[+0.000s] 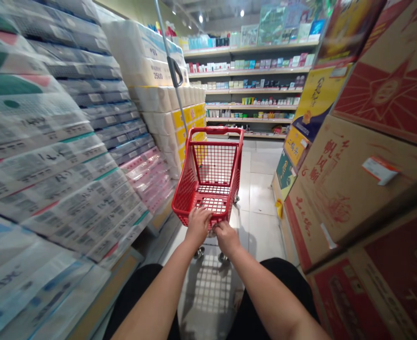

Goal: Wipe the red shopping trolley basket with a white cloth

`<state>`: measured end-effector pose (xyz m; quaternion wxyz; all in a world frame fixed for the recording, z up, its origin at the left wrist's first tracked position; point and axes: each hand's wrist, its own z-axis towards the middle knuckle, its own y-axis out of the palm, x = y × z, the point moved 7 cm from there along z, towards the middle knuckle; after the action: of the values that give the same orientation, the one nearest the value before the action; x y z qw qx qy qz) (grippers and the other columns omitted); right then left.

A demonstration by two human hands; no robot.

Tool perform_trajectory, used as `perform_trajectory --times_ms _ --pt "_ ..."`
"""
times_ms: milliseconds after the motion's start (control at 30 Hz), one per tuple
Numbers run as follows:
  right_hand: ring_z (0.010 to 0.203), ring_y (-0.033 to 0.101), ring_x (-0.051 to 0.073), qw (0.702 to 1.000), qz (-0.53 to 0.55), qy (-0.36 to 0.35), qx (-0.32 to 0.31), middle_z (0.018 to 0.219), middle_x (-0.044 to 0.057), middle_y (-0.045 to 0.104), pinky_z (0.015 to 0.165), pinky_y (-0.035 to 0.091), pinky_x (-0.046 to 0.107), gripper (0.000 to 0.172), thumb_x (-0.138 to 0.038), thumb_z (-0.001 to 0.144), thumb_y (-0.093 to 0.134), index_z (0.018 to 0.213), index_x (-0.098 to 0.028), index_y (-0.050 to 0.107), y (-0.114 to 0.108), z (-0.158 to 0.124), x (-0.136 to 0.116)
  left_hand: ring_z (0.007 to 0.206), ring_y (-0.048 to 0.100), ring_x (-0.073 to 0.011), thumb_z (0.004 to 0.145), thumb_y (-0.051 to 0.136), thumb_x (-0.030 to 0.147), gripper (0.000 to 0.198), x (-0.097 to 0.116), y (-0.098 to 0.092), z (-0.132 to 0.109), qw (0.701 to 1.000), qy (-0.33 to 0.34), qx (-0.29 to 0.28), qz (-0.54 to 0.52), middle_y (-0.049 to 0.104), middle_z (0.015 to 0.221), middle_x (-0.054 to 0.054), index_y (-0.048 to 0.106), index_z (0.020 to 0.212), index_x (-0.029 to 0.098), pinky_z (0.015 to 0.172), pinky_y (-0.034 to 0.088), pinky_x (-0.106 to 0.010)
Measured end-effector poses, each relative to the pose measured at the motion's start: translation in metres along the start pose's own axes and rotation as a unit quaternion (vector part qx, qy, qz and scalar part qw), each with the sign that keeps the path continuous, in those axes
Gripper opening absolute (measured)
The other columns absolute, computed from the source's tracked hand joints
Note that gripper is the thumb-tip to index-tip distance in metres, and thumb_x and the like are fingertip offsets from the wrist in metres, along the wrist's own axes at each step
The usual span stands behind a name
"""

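A red plastic shopping cart [185,191] with lattice walls stands on wheels in the aisle before me. Its raised handle bar is on the far side, and its lattice floor shows with no goods on it. My left hand [199,223] lies over the near rim, left of the middle, its fingers curled across the edge. Just to its right and slightly lower, my right hand [226,236] is closed round the same rim. The fingertips of the right hand are partly hidden by the rim and the hand itself.
Stacked paper packs [63,160] and toilet roll bales [158,101] line the left side. Cardboard boxes [350,174] are piled close on the right. Shelves of small goods [251,71] cross the far end. A grey pole [164,35] rises left of the cart. Pale floor tiles [265,203] run between.
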<state>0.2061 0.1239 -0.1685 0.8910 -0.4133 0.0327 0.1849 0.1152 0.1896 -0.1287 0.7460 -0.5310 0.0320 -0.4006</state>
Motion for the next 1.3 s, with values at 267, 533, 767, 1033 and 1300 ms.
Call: perform_trajectory --times_ms 267,533,767,1033,1300 --pt "0.077 0.056 0.021 0.997 -0.037 0.026 -0.069 0.080 0.006 0.064 0.064 0.044 0.029 0.018 -0.006 0.081 0.060 0.073 -0.021 0.066 0.029 -0.010 0.013 0.109 0.056 -0.0203 0.095 0.035 0.026 0.027 0.003 -0.001 -0.002 1.000 0.010 0.011 0.027 0.069 0.104 -0.004 0.062 0.100 0.025 0.107 0.029 -0.044" --pt "0.088 0.054 0.020 0.998 0.018 0.056 -0.005 0.088 0.006 0.061 0.082 0.043 0.032 0.018 -0.010 0.089 0.049 0.087 -0.020 0.064 -0.014 -0.002 0.012 0.104 0.055 -0.0211 0.096 0.031 0.031 0.030 -0.003 -0.008 -0.005 0.998 0.001 0.032 0.058 0.068 0.095 -0.004 0.059 0.090 0.024 0.104 0.029 -0.042" --pt "0.085 0.057 0.016 0.984 0.147 0.099 0.024 0.090 0.004 0.062 0.075 0.045 0.024 0.022 -0.005 0.082 0.048 0.088 -0.019 0.064 -0.016 0.002 0.022 0.097 0.054 -0.0222 0.093 0.035 0.028 0.029 -0.016 -0.023 -0.010 0.995 -0.029 0.031 0.088 0.067 0.087 -0.004 0.058 0.077 0.024 0.102 0.029 -0.045" --pt "0.071 0.056 0.016 0.954 0.192 0.229 -0.001 0.076 0.002 0.060 0.062 0.039 0.022 0.015 -0.006 0.072 0.052 0.073 -0.019 0.059 0.017 -0.008 0.032 0.099 0.056 -0.0208 0.093 0.038 0.027 0.029 0.009 -0.013 -0.002 0.997 -0.017 -0.021 0.078 0.071 0.088 0.001 0.062 0.078 0.026 0.100 0.025 -0.048" --pt "0.077 0.055 0.016 0.954 0.239 0.178 0.025 0.081 0.002 0.058 0.070 0.043 0.024 0.016 -0.005 0.073 0.050 0.075 -0.019 0.057 0.001 0.000 0.024 0.094 0.058 -0.0188 0.094 0.038 0.029 0.031 0.014 -0.012 -0.001 0.998 -0.032 0.008 0.059 0.070 0.084 -0.001 0.062 0.075 0.023 0.098 0.027 -0.043"
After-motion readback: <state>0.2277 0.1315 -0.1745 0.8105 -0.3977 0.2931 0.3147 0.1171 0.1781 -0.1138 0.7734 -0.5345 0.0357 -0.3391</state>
